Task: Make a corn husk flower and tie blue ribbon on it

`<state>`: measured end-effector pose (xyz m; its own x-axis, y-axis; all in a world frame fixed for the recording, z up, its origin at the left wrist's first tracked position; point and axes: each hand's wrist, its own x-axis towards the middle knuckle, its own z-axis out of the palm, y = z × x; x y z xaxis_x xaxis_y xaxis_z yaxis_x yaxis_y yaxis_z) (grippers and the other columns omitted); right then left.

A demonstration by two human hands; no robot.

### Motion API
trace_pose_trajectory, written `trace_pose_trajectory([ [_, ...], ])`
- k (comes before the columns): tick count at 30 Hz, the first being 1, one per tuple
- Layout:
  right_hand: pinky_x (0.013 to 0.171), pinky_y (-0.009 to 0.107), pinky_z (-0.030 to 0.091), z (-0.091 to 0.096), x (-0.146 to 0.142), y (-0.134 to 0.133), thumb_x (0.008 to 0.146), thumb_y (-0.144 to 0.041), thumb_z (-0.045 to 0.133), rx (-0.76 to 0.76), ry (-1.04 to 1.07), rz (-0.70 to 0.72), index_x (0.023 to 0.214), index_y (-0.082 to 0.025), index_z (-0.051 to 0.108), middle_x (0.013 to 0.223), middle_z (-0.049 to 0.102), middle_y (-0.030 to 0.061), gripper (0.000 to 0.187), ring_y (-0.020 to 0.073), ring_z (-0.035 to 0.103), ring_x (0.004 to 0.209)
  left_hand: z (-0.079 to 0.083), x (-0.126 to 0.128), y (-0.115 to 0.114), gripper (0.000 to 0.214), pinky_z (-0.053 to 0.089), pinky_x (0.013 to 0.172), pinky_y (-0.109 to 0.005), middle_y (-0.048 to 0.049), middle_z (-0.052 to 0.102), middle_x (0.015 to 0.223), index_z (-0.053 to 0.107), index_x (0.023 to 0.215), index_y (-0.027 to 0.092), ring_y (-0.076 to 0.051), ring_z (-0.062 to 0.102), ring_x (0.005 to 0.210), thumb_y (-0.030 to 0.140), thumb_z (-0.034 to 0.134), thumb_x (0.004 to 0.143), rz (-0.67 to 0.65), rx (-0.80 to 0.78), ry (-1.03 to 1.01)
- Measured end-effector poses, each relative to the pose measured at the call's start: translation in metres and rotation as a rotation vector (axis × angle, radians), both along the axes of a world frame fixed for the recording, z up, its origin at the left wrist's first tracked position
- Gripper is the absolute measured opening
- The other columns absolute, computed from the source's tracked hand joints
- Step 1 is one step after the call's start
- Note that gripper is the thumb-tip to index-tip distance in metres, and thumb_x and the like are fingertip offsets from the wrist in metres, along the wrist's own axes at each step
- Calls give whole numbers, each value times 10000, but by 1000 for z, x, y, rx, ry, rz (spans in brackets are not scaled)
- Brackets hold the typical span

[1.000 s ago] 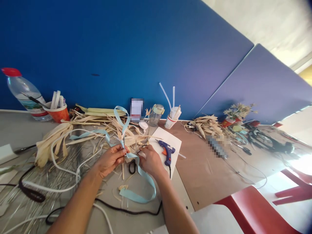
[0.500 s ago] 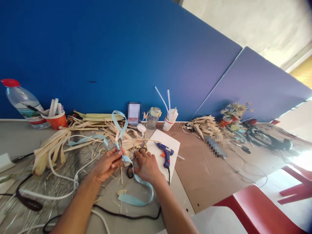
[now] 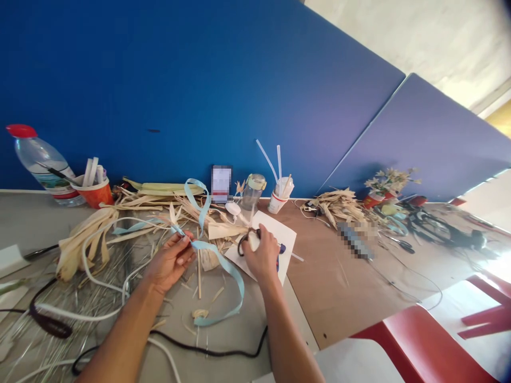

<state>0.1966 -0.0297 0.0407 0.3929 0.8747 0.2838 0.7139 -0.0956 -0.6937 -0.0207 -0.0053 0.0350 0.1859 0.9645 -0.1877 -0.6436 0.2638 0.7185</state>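
Observation:
My left hand (image 3: 170, 260) pinches a light blue ribbon (image 3: 229, 274) together with a small dried husk piece above the table. The ribbon loops down to the table and back up toward the pile of corn husks (image 3: 151, 210). My right hand (image 3: 261, 255) is closed round the black handles of a pair of scissors (image 3: 244, 242), lifted over the white paper sheet (image 3: 285, 236). The blue glue gun (image 3: 281, 249) lies on that sheet, mostly hidden behind my right hand.
A water bottle (image 3: 40, 162) and an orange cup (image 3: 96, 192) stand at the back left. A jar (image 3: 253, 191) and a cup of glue sticks (image 3: 278, 198) stand by the blue wall. Cables (image 3: 199, 348) cross the near table. A red chair (image 3: 419, 346) is at right.
My right hand picked the scissors up off the table and moved right, over the paper and glue gun. My left hand kept hold of the ribbon.

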Motion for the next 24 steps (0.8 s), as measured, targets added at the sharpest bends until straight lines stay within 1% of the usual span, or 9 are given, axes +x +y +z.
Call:
trace_pose_trajectory([
  [2, 782, 379, 408, 1, 11, 6, 739, -363, 535, 142, 420, -51, 1196, -141, 487, 1002, 599, 122, 510, 247, 546, 910, -5, 4, 1, 206, 338, 398, -141, 61, 566, 573, 623, 766, 147, 15, 326, 351, 184, 770, 627, 4, 4, 80],
  [4, 677, 312, 413, 4, 16, 8, 733, -405, 554, 252, 810, -12, 1152, -162, 498, 868, 605, 64, 487, 193, 558, 782, -12, 8, 3, 211, 290, 377, -134, 30, 602, 624, 612, 754, 137, 9, 354, 370, 219, 765, 633, 3, 0, 159],
  [6, 612, 275, 390, 10, 14, 4, 699, -419, 609, 257, 1061, 140, 1127, -183, 522, 800, 602, 36, 496, 167, 548, 718, -17, 10, 4, 221, 277, 381, -137, 3, 630, 672, 606, 765, 135, 10, 351, 379, 239, 756, 640, -1, -6, 199],
  [8, 570, 268, 373, 16, 6, -4, 684, -433, 637, 130, 1180, 359, 1114, -196, 561, 769, 614, 36, 497, 160, 534, 669, -20, 10, 4, 224, 279, 390, -140, -8, 638, 699, 602, 774, 137, 5, 359, 392, 248, 750, 646, 1, -11, 224],
  [11, 549, 260, 366, 22, -9, -16, 675, -434, 670, -114, 1213, 647, 1137, -218, 589, 738, 627, 28, 516, 135, 493, 585, -19, 8, 4, 221, 295, 406, -145, 3, 617, 702, 602, 758, 140, -5, 385, 421, 258, 750, 643, 6, 1, 246],
  [14, 543, 227, 349, 24, -13, -24, 655, -448, 717, -234, 1166, 877, 1134, -224, 612, 753, 623, 16, 539, 105, 472, 580, -17, 7, 5, 239, 284, 407, -147, 28, 570, 670, 603, 738, 144, -12, 391, 438, 286, 760, 626, 39, 39, 252],
  [20, 561, 251, 403, 35, 1, -30, 606, -613, 704, -642, 798, 1407, 1078, -104, 660, 707, 607, 47, 696, 133, 518, 609, -23, 5, 8, 281, 258, 418, -172, 38, 541, 651, 602, 734, 137, -21, 376, 440, 345, 755, 622, 149, 98, 373],
  [22, 556, 267, 421, 38, 3, -34, 606, -646, 679, -721, 700, 1518, 1052, -90, 667, 709, 628, 72, 713, 150, 548, 604, -24, 5, 8, 293, 254, 426, -178, 48, 522, 632, 589, 722, 139, -22, 368, 438, 376, 739, 638, 170, 123, 416],
  [24, 506, 262, 407, 36, 4, -37, 524, -708, 680, -631, 659, 1422, 926, -85, 696, 644, 630, 80, 741, 156, 555, 547, -23, 6, 7, 311, 248, 427, -184, 60, 495, 601, 561, 700, 146, -25, 356, 427, 409, 721, 656, 185, 143, 445],
])
